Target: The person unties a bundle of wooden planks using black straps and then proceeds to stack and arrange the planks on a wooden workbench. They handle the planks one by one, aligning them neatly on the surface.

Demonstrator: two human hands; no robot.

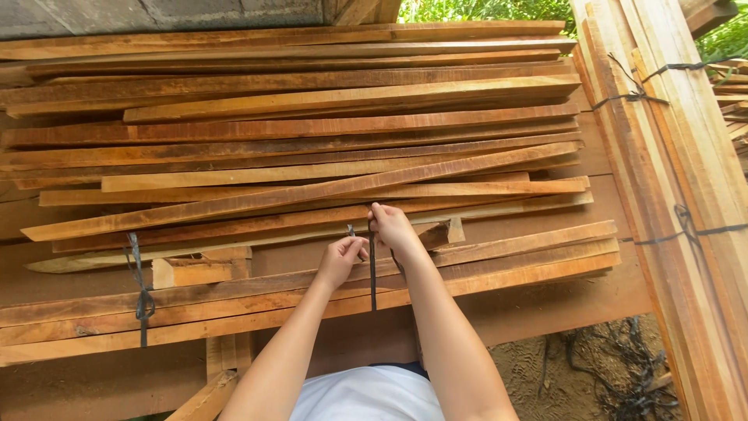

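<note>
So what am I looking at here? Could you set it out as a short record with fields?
place: outdoor wooden platform stacked with timber
left hand: pinching one end of a dark strap
right hand: gripping the strap's other end, just above
strap: runs across a bundle of wooden slats
second tie: knotted on the same bundle, further left
right side: tied planks lying alongside

We've got a flat brown wooden platform (545, 312) carrying everything here, with a big loose heap of long thin wood strips (312, 132) lying crosswise on it. Nearest us sits a flatter bundle of strips (506, 269), tied with a dark strap (142, 300) near its left end, and a couple of short wood blocks (195, 269) sit between that bundle and the loose heap.
</note>
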